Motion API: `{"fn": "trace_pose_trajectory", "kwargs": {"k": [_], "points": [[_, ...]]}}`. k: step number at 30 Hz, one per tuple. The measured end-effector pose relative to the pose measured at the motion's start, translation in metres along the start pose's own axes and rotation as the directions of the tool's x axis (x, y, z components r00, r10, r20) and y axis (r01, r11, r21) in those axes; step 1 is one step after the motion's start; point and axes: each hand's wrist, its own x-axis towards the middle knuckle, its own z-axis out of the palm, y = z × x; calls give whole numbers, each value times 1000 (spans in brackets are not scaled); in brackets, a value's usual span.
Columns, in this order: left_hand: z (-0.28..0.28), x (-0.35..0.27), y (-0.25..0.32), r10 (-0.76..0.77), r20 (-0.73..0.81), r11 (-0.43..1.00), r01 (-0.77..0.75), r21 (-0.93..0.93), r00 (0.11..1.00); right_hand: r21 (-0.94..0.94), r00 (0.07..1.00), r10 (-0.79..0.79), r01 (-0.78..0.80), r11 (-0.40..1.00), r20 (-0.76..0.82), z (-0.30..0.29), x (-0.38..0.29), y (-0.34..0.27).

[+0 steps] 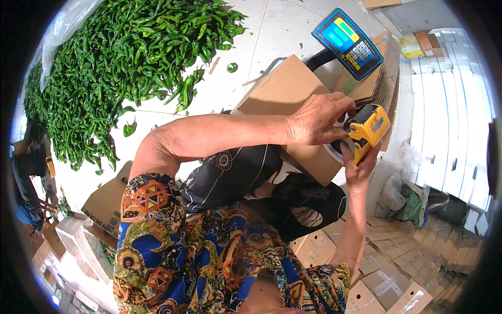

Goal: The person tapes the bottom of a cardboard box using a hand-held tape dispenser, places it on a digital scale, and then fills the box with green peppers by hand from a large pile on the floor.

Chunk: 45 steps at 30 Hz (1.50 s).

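Observation:
My right hand (pixel 362 167) grips a yellow and black packing-tape dispenser (pixel 372 127) from below, with the thumb against its pale tape roll (pixel 336 152). From the left, my left hand (pixel 323 119) reaches across and has its bent fingers and thumb at the dispenser's near side. Whether those fingers pinch the tape end is hidden. Beneath both hands stands a brown cardboard carton (pixel 284 88), its top partly shaded by my left forearm. My knees in dark patterned trousers (pixel 231 172) are close to the carton's near side.
A digital scale display (pixel 347 43) rises on a black post behind the carton. Flattened cardboard sheets (pixel 386 74) lean beside it. Green peppers (pixel 137 51) form a large heap at left. White boxes (pixel 451 117) are stacked at right, brown cartons (pixel 384 282) behind me.

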Motion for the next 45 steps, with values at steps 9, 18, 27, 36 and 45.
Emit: {"fn": "trace_pose_trajectory", "kwargs": {"k": [9,18,27,36,45], "points": [[8,1,6,108,21,981,-110,158,994,-1,991,120,-120,993,-57,0,-17,4],[9,11,-12,-259,78,831,263,-490,963,6,976,202,-202,979,-81,2,-22,2],[-19,1,-22,-315,277,807,409,-425,908,280,953,286,-250,927,-96,-4,-20,-8],[-32,1,29,-245,243,933,297,-204,938,715,976,217,-146,683,-8,-27,13,1],[-71,-21,76,-220,-59,930,191,-315,974,853,980,57,-194,484,191,3,53,-62]]}}
